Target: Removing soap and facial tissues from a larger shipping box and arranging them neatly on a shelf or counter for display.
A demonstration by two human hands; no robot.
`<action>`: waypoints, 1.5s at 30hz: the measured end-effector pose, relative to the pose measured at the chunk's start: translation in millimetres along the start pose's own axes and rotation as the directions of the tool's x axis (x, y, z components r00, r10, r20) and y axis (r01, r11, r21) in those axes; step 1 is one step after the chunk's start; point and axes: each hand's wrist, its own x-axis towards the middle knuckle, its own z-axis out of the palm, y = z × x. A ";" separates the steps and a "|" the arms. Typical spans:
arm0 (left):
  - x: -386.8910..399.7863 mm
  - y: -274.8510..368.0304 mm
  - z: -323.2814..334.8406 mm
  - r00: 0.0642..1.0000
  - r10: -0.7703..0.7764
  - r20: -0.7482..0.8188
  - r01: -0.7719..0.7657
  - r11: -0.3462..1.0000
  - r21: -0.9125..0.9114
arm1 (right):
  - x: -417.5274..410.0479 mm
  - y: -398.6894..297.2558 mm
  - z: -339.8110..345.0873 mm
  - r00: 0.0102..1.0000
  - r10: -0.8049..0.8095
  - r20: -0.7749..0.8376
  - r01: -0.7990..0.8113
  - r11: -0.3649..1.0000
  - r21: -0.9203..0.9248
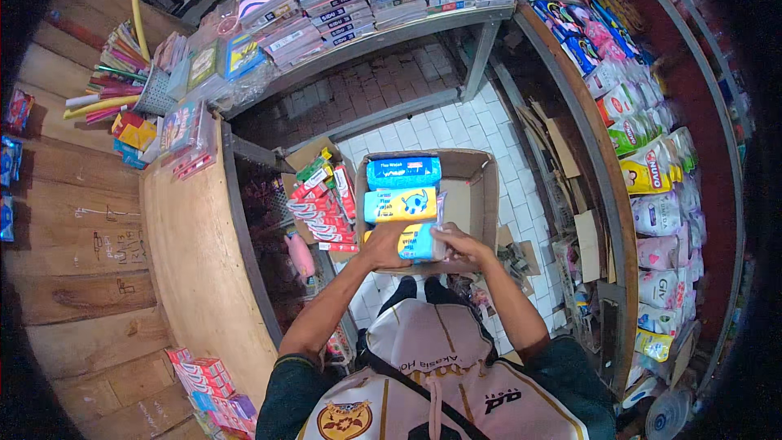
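Observation:
A yellow and blue facial tissue pack [419,243] is at the near end of an open cardboard box [492,195]. My left hand [385,249] grips its left part, and the palm hides some of the wrapper. At its right end, the fingers of my right hand [459,242] are closed on the pack's edge. Just beyond lies a similar yellow and light blue tissue pack [400,205], with a deeper blue tissue pack [403,172] at the box's far left. A pale purple package edge [440,205] shows beside them. Bare cardboard is visible on the box's right side.
A carton of red and white toothpaste boxes [321,214] adjoins on the left. Notebook stacks [342,6] line the far shelf. Soap refill pouches [647,171] fill the right shelf. A wooden counter [201,244] runs along the left. Cardboard scraps [519,256] lie on the tiled floor.

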 end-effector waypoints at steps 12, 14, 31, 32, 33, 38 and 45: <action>-56.5 31.7 -9.7 0.680 -0.627 -0.380 -0.262 0.276 -0.925 | 37.9 -29.1 11.8 0.605 -0.779 -0.163 0.577 0.571 -0.584; -65.5 39.6 -3.7 0.568 -0.788 -0.237 -0.354 0.026 -0.935 | 44.0 -32.2 10.2 0.554 -0.821 -0.136 0.640 0.525 -0.561; -131.6 72.3 36.4 0.412 -0.885 -0.219 -0.573 -0.064 -0.817 | 33.0 -47.4 22.3 0.697 -0.717 -0.021 0.488 0.496 -0.718; -133.6 70.3 38.3 0.375 -0.892 -0.254 -0.578 -0.010 -0.816 | 25.8 -46.1 23.4 0.761 -0.646 -0.068 0.434 0.584 -0.686; -137.4 67.9 40.2 0.382 -0.890 -0.249 -0.576 -0.018 -0.817 | 14.7 -43.2 21.6 0.709 -0.705 -0.038 0.544 0.580 -0.606; -157.6 48.8 45.1 0.406 -0.855 -0.322 -0.566 0.041 -0.823 | -38.5 -32.9 30.0 0.679 -0.727 -0.102 0.599 0.629 -0.496; -199.2 52.9 45.5 0.282 -0.861 -0.424 -0.624 0.171 -0.762 | -111.9 -56.7 95.7 0.659 -0.749 -0.061 0.752 0.658 0.049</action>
